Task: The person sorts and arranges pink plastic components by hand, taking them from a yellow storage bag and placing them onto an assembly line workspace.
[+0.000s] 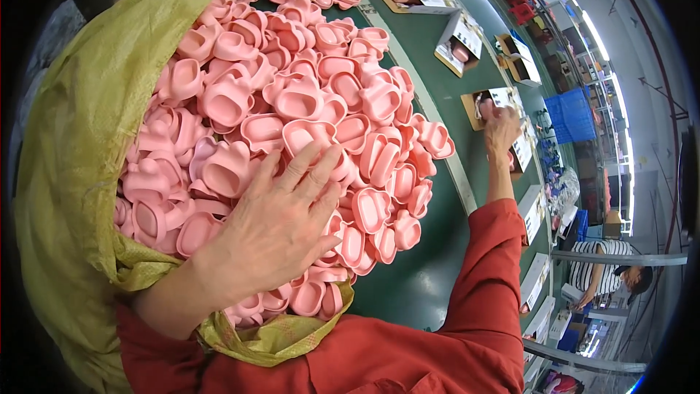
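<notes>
My left hand (273, 211) lies palm down on a large heap of pink, soft-looking moulded pieces (299, 98), each with an oval hollow and small ear-like bumps. Its fingers are stretched out and apart, and whatever lies under the palm is hidden. My right arm reaches out to the right. There my right hand (502, 128) is at the open end of a small printed carton (472, 111), with its fingers closed on a pink moulded piece (486, 108) at the opening. The fingertips are partly hidden.
The heap spills from a yellow woven sack (73, 146) onto a green work surface (419, 284). Several more cartons, like this open one (461, 44) with a pink piece inside, line the right side. Beyond stand a blue crate (569, 115) and a person in a striped shirt (601, 266).
</notes>
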The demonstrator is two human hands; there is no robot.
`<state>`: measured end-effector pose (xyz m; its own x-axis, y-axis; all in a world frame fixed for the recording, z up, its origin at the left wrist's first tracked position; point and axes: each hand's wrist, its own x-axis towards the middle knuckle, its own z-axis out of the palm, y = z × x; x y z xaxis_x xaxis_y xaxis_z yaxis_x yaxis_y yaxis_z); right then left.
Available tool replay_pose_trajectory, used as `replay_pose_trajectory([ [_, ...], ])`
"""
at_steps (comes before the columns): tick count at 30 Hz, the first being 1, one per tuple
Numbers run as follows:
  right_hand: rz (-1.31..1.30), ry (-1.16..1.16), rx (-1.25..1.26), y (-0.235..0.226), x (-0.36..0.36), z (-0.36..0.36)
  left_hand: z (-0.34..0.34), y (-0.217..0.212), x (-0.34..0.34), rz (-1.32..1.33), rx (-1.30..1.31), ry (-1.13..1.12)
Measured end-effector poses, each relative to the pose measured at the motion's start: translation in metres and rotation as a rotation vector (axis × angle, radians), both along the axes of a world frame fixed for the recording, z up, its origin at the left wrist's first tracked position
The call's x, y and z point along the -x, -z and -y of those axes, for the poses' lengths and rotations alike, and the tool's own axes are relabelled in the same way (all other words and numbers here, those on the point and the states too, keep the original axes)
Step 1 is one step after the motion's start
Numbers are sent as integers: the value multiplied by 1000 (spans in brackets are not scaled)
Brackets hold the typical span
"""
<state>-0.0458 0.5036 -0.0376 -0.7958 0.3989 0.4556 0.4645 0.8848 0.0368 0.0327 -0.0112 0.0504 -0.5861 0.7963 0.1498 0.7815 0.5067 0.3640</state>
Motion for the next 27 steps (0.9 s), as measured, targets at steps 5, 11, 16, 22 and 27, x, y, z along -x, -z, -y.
replay_pose_trajectory([
  [5, -145, -466, 510, -7, -36, 39, -1, 0, 1, -14, 30, -5],
  [11, 140, -678, 363, -9, -71, 128, -2, 4, 1, -45, 4, -8],
  [16, -78, -550, 492, -2, -34, 68, -2, 3, 1, -15, 19, 3],
  [22, -41, -176, 198, 0, 13, -18, -1, -1, 1, 1, 27, 10],
  [27, -233, -193, 182, 0, -12, -36, -2, -1, 4, -1, 14, 20],
])
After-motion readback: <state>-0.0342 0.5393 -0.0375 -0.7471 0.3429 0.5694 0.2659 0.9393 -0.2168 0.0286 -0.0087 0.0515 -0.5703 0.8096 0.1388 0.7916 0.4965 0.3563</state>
